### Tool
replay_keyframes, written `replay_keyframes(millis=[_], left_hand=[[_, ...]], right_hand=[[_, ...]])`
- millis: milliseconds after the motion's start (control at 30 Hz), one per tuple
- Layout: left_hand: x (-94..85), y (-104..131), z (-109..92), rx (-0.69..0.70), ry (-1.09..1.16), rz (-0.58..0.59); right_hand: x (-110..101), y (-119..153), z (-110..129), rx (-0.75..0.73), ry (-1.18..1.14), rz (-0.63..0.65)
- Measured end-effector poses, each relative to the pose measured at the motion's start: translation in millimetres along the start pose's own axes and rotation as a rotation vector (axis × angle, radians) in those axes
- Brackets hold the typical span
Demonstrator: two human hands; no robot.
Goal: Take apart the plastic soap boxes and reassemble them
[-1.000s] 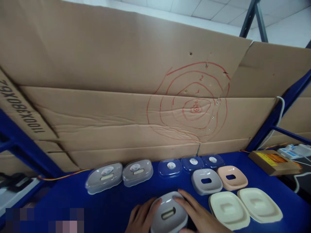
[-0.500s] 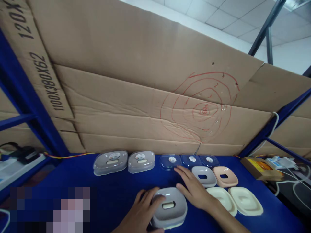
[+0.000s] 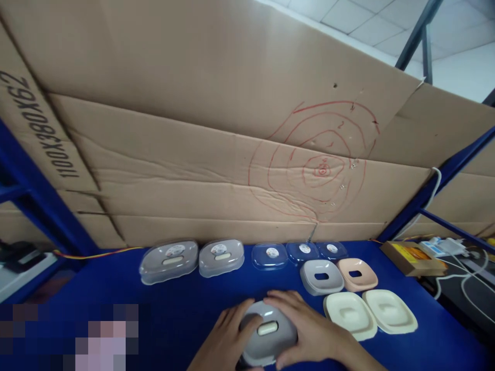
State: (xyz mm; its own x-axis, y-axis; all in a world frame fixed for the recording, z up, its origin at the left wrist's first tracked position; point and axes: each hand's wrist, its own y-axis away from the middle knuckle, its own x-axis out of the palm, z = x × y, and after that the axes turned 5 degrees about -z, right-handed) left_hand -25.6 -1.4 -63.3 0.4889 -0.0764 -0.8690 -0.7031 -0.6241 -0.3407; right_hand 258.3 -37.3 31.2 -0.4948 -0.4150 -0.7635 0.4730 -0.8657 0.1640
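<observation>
A grey soap dish [image 3: 260, 346] with a cream piece showing through its oval slot sits at the front of the blue table. My left hand [image 3: 228, 332] is closed round its left side, with a finger lying over the top near the slot. Around the dish's far and right edge curls my right hand [image 3: 303, 327], its thumb at the near right. Farther right lie an empty-slotted grey dish tray [image 3: 320, 286], a peach tray [image 3: 358, 283] and two cream bases [image 3: 350, 322]. The underside of the held dish is hidden.
Two grey soap dishes under clear covers [image 3: 170, 272] stand at the back left. Beside them are three clear lids [image 3: 269, 262] with round labels. Cardboard [image 3: 174, 170] walls the back. A carton [image 3: 410, 265] and cables lie at the right; a power strip [image 3: 31, 278] is at the left.
My right hand has come from near the clear lids down and left onto the grey soap dish. My left hand stays on it. The view has shifted slightly.
</observation>
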Motion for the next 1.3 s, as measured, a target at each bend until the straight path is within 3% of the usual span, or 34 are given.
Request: replay_keyframes(millis=[167, 267, 367, 567, 733, 933, 1133, 1300], left_hand=[[16.3, 3, 16, 0.084, -0.061, -0.05], [21.2, 6, 23, 0.092, -0.069, -0.029], [28.9, 8, 28, 0.08, -0.088, -0.026], [45.4, 7, 34, 0.073, -0.155, -0.098], [38.1, 6, 33, 0.103, -0.154, -0.113], [21.7, 2, 33, 0.261, -0.227, 0.016], [5.1, 0, 29, 0.202, -0.155, 0.067], [16.9, 2, 37, 0.117, -0.103, 0.056]], right_hand=[[8, -2, -8, 0.0, -0.029, -0.009], [6, -5, -17, -0.03, 0.021, -0.2], [5, -16, -27, 0.041, 0.173, -0.417], [7, -29, -34, 0.064, 0.261, -0.462], [8, -19, -35, 0.018, 0.274, -0.492], [11, -16, -56, 0.043, 0.341, -0.446], [9, -13, -34, 0.069, 0.24, -0.475], [-1, 4, -25, 0.02, 0.151, -0.601]])
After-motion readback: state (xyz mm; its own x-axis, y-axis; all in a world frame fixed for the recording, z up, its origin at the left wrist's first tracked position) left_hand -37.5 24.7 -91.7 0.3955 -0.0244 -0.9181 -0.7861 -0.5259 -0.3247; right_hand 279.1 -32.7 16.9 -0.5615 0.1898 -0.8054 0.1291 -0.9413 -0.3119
